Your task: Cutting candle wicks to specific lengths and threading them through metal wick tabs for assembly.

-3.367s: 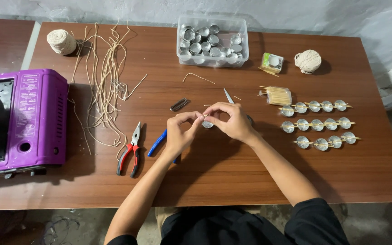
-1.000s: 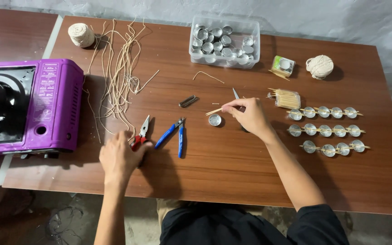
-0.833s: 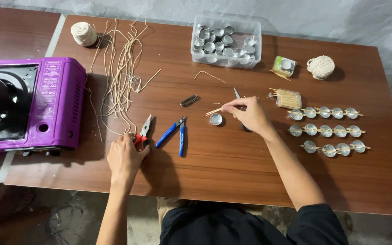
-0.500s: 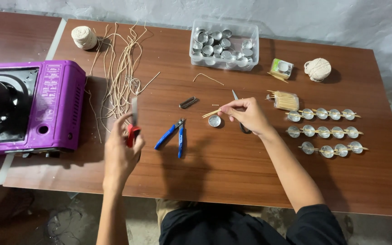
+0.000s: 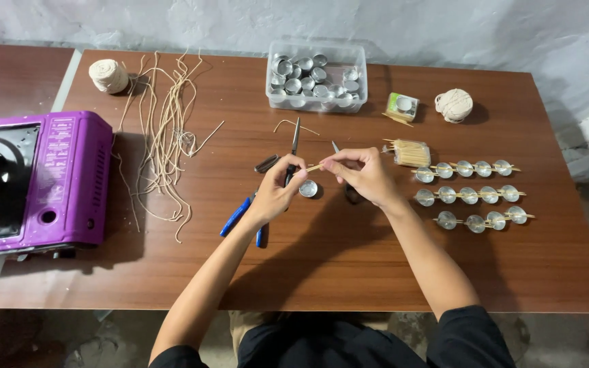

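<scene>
My left hand point(image 5: 275, 193) grips red-handled pliers point(image 5: 294, 136), their metal jaws pointing up and away from me. My right hand point(image 5: 364, 175) pinches thin wooden sticks point(image 5: 314, 167) whose free ends reach toward the left hand. A small silver metal cup point(image 5: 308, 189) stands on the brown table point(image 5: 349, 266) just below the sticks, between both hands. Blue-handled cutters point(image 5: 235, 217) lie under my left wrist. The tip of a pair of scissors point(image 5: 335, 146) shows behind my right hand.
A purple portable stove point(image 5: 49, 180) sits at the left, with loose strings point(image 5: 161, 136) and a twine ball point(image 5: 108, 75) beside it. At the back are a clear box of metal cups point(image 5: 316, 71), a small packet point(image 5: 402, 106) and another twine ball point(image 5: 453, 105). Rows of cups on sticks point(image 5: 472, 194) lie to the right.
My left hand reached left to the pliers, lifted them off the table and carried them right to the sticks. My right hand kept hold of the sticks.
</scene>
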